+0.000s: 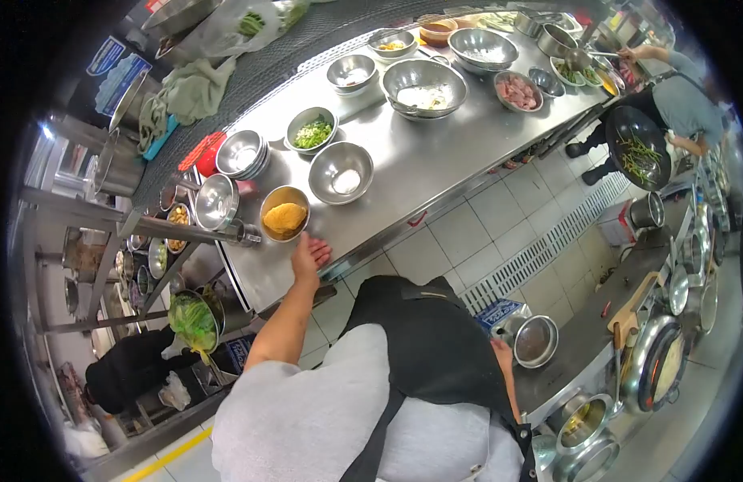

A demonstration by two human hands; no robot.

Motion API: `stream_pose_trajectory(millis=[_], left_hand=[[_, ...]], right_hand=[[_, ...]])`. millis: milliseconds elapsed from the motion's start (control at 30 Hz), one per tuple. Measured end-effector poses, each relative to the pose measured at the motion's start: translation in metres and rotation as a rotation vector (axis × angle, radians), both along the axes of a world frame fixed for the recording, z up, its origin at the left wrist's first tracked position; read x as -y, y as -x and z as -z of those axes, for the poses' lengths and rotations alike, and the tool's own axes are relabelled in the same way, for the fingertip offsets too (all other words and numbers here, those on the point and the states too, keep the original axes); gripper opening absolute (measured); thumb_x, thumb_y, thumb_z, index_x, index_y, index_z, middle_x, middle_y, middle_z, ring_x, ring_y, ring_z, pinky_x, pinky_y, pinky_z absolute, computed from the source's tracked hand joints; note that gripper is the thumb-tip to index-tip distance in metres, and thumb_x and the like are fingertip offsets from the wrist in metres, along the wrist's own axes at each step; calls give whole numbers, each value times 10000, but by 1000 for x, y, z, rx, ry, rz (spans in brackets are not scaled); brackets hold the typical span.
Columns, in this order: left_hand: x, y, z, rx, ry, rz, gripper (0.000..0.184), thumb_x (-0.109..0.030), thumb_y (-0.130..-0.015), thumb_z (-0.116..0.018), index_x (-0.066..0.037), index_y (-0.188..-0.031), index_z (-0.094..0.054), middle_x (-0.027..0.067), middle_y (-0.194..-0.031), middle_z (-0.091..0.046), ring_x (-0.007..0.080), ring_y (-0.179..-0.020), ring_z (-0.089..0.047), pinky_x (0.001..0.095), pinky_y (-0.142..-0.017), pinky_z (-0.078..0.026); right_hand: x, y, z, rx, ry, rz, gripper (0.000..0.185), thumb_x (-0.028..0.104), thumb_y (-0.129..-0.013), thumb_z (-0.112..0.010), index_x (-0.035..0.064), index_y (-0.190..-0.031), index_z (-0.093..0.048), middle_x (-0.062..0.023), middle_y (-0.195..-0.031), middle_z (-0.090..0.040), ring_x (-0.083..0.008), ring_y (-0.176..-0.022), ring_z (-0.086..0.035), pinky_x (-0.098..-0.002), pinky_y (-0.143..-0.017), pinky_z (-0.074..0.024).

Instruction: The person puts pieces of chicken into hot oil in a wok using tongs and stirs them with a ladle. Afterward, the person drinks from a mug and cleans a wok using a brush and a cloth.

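My left hand (311,253) is at the near edge of the steel counter, close beside a metal bowl (285,214) with a mound of orange-yellow food in it. Its fingers look stretched out, and I cannot tell whether they touch the rim. My right hand (502,353) hangs low at my side, next to a round metal pot (537,341) by the other counter. Its fingers are mostly hidden, so any hold on the pot is unclear. Near the left hand stand an almost bare steel bowl (341,173) and a bowl of chopped greens (311,131).
Along the steel counter (435,173) stand stacked bowls (242,154), a large bowl with white contents (424,87) and a bowl of raw meat (518,91). At the right, another person (686,104) holds a wok (638,149) with green vegetables. Behind me is a cooking range (661,361).
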State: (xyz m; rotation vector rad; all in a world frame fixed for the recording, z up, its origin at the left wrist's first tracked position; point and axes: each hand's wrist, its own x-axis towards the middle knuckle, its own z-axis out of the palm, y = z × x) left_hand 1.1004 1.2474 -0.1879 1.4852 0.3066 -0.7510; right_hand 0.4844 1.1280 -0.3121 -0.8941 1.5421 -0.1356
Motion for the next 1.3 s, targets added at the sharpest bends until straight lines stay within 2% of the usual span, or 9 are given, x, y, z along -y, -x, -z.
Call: stream_pose_trajectory(millis=[100, 200, 267, 333, 500, 633, 767, 933, 1300], left_hand=[[-22, -20, 15, 49, 74, -134, 579, -563, -995, -609, 1, -1118, -581, 148, -1061, -701, 250, -911, -695, 356, -837, -564], [-26, -32, 12, 21, 36, 41, 532, -548, -1000, -613, -21, -1063, -582, 134, -1107, -685, 244, -1011, -668, 353, -914, -538], [-7, -11, -8, 14, 32, 390, 408, -460, -1024, -606, -54, -991, -620, 114, -1030, -710, 226, -907, -685, 336, -854, -547], [19, 4, 0, 94, 3, 827, 311, -363, -1024, -633, -52, -1000, -635, 102, -1007, -716, 198, -879, -685, 327, -841, -546], [124, 36, 27, 331, -195, 1855, 295, -291, -1011, -673, -12, -1107, -660, 97, -1038, -722, 164, -891, -666, 298, -828, -534], [176, 74, 46, 624, -237, 2366, 325, -270, -979, -716, 14, -1132, -674, 109, -1025, -730, 180, -914, -676, 319, -845, -535], [207, 111, 38, 898, -152, 2559, 346, -269, -936, -757, 37, -1082, -687, 147, -973, -733, 235, -904, -686, 365, -859, -538], [188, 171, 31, 1013, -65, 2686, 354, -265, -933, -761, 45, -1083, -677, 158, -974, -731, 243, -883, -686, 367, -844, -545], [13, 289, -28, 1269, -308, 2899, 407, -278, -932, -755, 31, -1183, -670, 182, -1126, -751, 275, -1015, -742, 365, -888, -556]], right_hand=[[48, 11, 14, 141, 125, -13, 136, 204, -963, -616, 116, -860, -614, -43, -662, -599, -150, -521, -553, -327, -449, -414], [64, 40, 74, -531, 844, -945, 290, 313, -959, -609, 29, -959, -668, -115, -733, -690, -260, -667, -683, -417, -608, -519], [52, -5, 21, -497, 559, -335, 362, 354, -915, -648, 51, -1097, -724, -154, -1061, -754, -379, -1057, -690, -489, -907, -538], [45, -34, -38, -414, 276, -240, 397, 342, -915, -642, 71, -1196, -711, -184, -1177, -722, -372, -1142, -661, -470, -995, -515], [-78, -83, -6, -396, 149, 246, 372, 306, -889, -665, 93, -1186, -728, -180, -1152, -734, -357, -1129, -671, -456, -1002, -515], [-220, -117, 2, -438, -42, 424, 316, 273, -875, -667, 90, -1118, -756, -177, -1121, -745, -364, -1085, -692, -466, -944, -543], [-374, -131, 20, -429, -285, 718, 290, 230, -857, -655, 71, -1073, -765, -156, -1022, -765, -339, -962, -732, -450, -839, -579], [-507, -142, 29, -188, -265, 1808, 256, 251, -939, -682, 83, -1129, -715, -101, -942, -762, -205, -776, -694, -392, -656, -584], [-548, -20, 105, 385, 152, 2654, 467, 209, -992, -697, 79, -1391, -491, -122, -1074, -704, -281, -834, -690, -421, -696, -598]])
